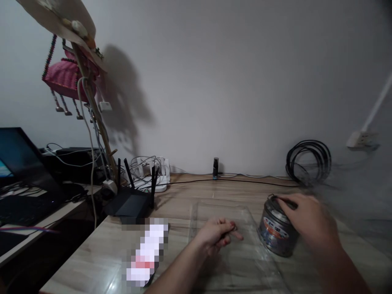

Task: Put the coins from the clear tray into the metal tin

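A round metal tin [277, 232] with a printed label stands at the right of the table, tilted slightly in view. My right hand [309, 216] comes down over its top from the right, with thumb and fingers closed around the lid's edge. To the left of the tin, my left hand [217, 236] hovers above the table with its fingers curled and thumb and fingertip together. Whatever is at those fingertips is too small to name. Beneath the left hand lies a clear plastic sheet or bag [241, 210], whose edge reaches toward the tin's base.
A pixelated phone-like object [148, 251] lies left of my hands. Behind it stand a black router [133, 202] and a white router [162, 183] with tangled cables. A small dark bottle [216, 167] and a black cable coil [309, 161] are by the wall. A laptop [24, 163] sits far left.
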Motion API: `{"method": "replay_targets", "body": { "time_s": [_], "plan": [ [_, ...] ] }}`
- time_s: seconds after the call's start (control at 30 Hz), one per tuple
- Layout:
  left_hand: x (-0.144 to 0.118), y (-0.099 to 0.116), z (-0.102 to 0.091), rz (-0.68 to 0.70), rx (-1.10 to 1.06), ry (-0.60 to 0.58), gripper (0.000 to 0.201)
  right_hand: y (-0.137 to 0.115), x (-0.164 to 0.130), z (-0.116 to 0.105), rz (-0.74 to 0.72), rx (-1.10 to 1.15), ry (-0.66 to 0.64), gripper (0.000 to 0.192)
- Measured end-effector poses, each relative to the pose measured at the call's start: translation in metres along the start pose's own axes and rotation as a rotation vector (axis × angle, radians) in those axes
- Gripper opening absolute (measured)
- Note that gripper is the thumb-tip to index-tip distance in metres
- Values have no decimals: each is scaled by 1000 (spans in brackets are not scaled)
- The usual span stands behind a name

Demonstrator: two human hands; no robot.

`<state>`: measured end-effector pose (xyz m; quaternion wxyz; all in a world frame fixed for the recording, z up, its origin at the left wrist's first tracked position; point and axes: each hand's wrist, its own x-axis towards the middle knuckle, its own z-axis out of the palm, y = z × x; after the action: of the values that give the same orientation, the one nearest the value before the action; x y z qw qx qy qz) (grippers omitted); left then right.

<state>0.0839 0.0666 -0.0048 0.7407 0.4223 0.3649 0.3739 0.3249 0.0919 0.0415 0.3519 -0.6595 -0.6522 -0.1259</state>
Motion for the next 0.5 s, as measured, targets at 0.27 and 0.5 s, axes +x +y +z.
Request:
{"method": "replay_targets", "body": {
  "time_s": [0.27, 0.5],
  "plan": [
    [-5, 6, 3, 62, -71, 50, 39, -93, -41, 26, -355, 451, -521, 26],
    [-3, 8, 2, -87, -296, 157, 19, -49, -19, 8, -95, 243, -148, 34]
  ]
}}
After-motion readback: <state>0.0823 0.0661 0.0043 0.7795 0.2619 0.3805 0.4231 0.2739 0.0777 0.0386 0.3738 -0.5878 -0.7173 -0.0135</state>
